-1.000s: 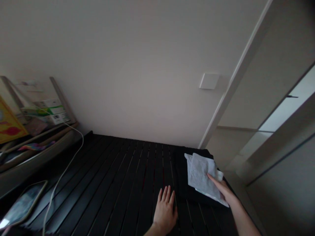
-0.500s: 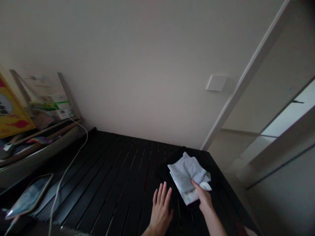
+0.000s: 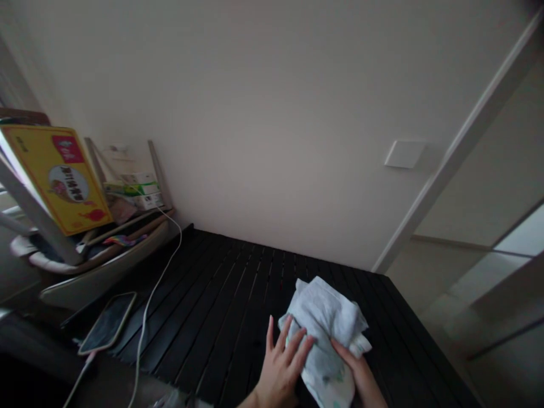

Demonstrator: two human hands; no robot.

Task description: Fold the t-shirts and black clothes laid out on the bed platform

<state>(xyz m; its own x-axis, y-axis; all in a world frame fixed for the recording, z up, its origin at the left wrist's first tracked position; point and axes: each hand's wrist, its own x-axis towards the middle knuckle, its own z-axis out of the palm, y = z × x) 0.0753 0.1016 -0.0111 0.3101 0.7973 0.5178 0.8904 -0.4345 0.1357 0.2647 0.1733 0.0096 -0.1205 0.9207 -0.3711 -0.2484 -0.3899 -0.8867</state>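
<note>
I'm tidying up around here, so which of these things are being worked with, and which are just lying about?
Being worked with:
left hand
right hand
pale grey cloth
white printed cloth

Just lying about:
smartphone
white charging cable
yellow printed board
stacked small boxes

A pale wall (image 3: 272, 124) with a white plate (image 3: 404, 154) meets a black slatted platform (image 3: 229, 283).

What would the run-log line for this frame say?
left hand: on white cloth bundle | right hand: on its right side | under: black slatted surface | nearby: phone
</note>
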